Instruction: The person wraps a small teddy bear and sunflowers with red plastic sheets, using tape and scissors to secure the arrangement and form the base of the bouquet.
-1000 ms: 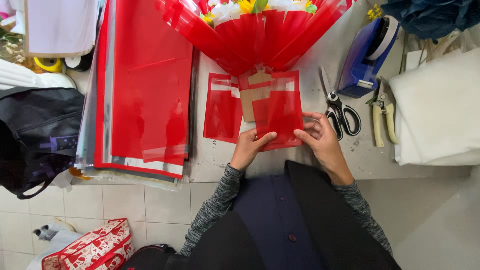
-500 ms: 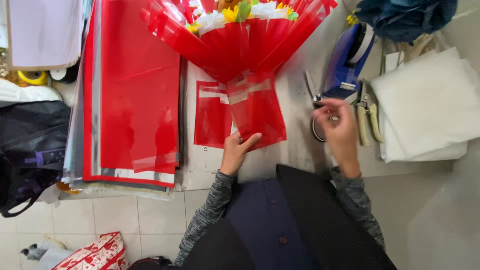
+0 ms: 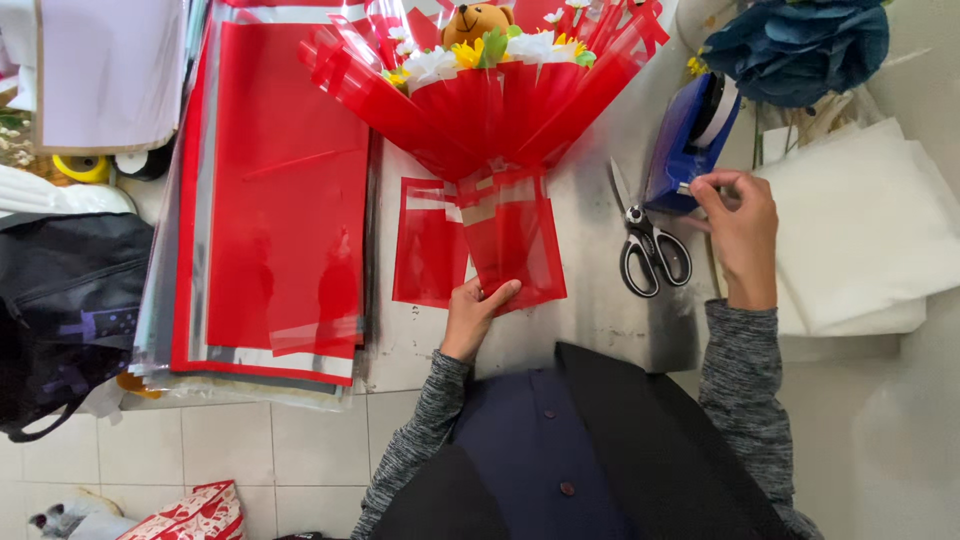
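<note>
Red bouquet wrap (image 3: 510, 240) pinched by left fingers (image 3: 495, 297); right fingers (image 3: 722, 184) grip tape dispenser (image 3: 690, 145).

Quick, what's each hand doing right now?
Left hand: closed on the red wrap.
Right hand: fingers pinched at the blue tape dispenser; contents unclear.

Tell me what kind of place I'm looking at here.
Probably a florist's or gift-wrapping workbench. A red-wrapped bouquet with flowers and a teddy bear lies on the table, a stack of red wrapping sheets beside it, with scissors and a blue tape dispenser near the right hand.
</note>
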